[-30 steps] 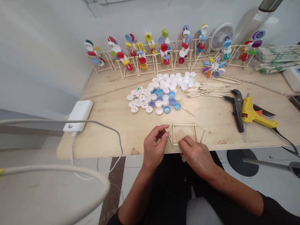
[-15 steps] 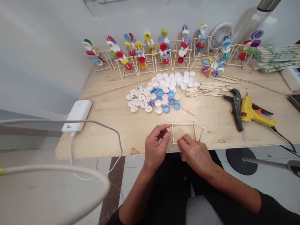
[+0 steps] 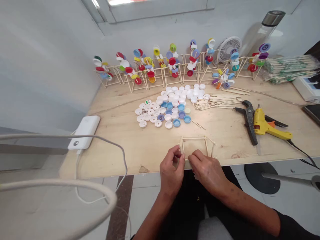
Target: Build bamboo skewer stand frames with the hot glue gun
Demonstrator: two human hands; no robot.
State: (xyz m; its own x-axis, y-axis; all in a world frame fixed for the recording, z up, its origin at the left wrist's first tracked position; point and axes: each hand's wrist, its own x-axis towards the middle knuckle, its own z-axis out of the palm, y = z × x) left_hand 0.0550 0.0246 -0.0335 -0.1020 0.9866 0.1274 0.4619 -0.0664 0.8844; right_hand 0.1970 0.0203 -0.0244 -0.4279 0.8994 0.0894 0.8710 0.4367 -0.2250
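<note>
My left hand (image 3: 172,171) pinches the left side of the stick frame (image 3: 194,137). My right hand (image 3: 208,170) has its fingers curled at the near edge. The frame sits on the surface (image 3: 110,146), just past my hands.

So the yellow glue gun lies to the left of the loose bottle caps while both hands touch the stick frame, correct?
No: the head view shows the yellow glue gun to the right of the loose bottle caps. The left hand and right hand do touch the stick frame.
</note>
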